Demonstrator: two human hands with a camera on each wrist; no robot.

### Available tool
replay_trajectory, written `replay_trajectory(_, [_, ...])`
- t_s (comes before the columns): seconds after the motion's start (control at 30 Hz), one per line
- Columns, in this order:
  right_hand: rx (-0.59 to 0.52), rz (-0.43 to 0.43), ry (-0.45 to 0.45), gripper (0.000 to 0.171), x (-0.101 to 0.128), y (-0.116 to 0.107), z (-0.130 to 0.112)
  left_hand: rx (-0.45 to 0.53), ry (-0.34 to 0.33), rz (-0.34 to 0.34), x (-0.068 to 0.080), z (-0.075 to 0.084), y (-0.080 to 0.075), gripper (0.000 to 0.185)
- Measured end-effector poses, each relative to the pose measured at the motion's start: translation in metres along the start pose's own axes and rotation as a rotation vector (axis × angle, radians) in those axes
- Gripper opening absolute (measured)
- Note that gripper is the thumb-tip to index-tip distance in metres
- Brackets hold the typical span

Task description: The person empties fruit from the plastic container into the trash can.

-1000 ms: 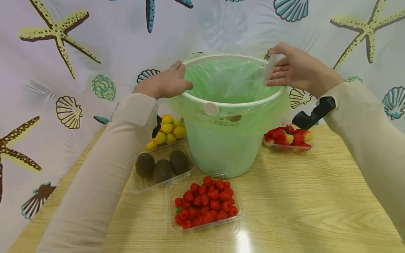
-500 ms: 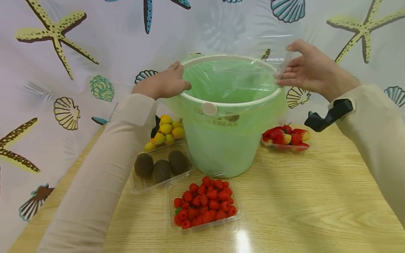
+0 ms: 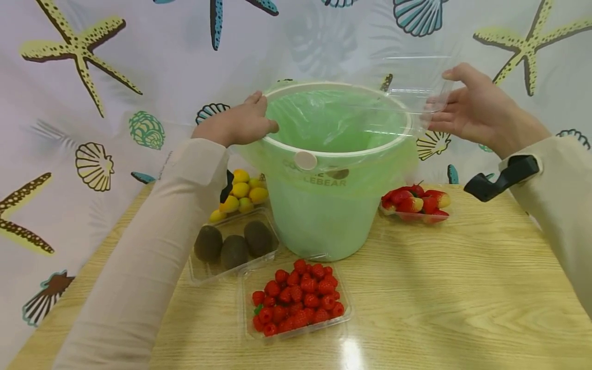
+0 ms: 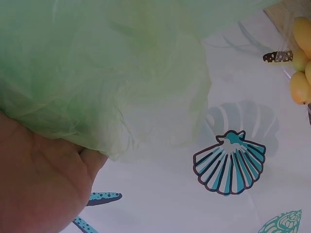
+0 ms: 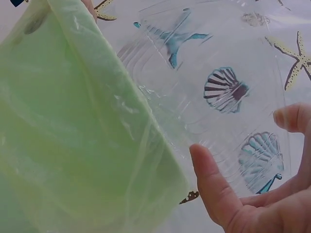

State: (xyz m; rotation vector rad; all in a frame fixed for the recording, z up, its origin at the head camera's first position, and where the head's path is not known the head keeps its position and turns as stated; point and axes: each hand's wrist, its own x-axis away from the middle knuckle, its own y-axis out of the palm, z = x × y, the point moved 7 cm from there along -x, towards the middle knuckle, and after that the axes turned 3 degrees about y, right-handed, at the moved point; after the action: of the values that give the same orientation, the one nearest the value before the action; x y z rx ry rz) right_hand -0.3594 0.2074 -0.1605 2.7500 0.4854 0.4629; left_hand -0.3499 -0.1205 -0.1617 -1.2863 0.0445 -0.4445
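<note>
A light green trash can (image 3: 324, 221) with a cream rim stands at the table's back, a translucent bag (image 3: 384, 177) folded over its rim. My left hand (image 3: 242, 121) holds its left rim, thumb towards the inside; in the left wrist view the palm (image 4: 43, 179) lies against the bag and the fingertips are hidden. Above the right side of the opening, my right hand (image 3: 485, 110) holds a clear plastic container (image 3: 416, 77) by its right end. The right wrist view shows the container (image 5: 194, 82) between thumb and fingers, see-through, with no contents visible.
Raspberries (image 3: 300, 298) fill a clear tray in front of the can. Left of it lie dark oval fruits (image 3: 234, 251) in another tray, with small yellow fruits (image 3: 240, 190) behind. Strawberries (image 3: 416, 203) sit right of the can. A patterned cloth (image 3: 176, 51) hangs behind the wooden table (image 3: 453, 288).
My right hand has moved right, away from the can's rim, drawing the clear container out to the right over the opening. The left hand has stayed at the rim.
</note>
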Motion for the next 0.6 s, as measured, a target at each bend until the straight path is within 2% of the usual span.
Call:
replay_trajectory(0.27, [-0.023,0.03,0.001,0.077,0.008,-0.016,0.002,-0.016,-0.004,-0.007,0.0,0.001,-0.002,0.072])
replay_trajectory(0.43, [-0.043,0.032,-0.01,0.066,0.012,-0.027,0.001,0.002,-0.004,-0.002,0.0,0.001,-0.001,0.073])
replay_trajectory(0.6, [-0.048,0.026,-0.02,0.074,0.019,-0.039,0.003,0.009,-0.002,-0.007,0.0,0.001,0.0,0.073])
